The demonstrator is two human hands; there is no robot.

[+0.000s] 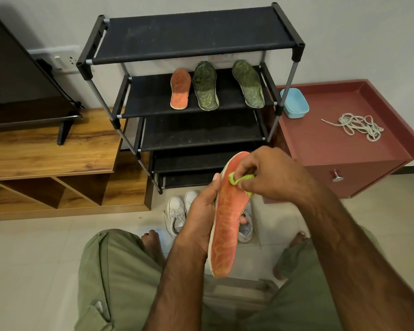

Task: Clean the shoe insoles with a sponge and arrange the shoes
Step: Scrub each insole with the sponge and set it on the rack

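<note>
Orange insole (225,225) at lower centre, gripped by the left hand (198,218); the right hand (273,173) pinches a green sponge (237,179) against its toe. Three other insoles (205,86) lie on the rack (196,32) at upper centre, so this is probably the last. White shoes (177,211) on the floor are not yet arranged.

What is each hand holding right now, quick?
Left hand: closed around the orange insole.
Right hand: closed, pinching the green sponge against the insole.
</note>
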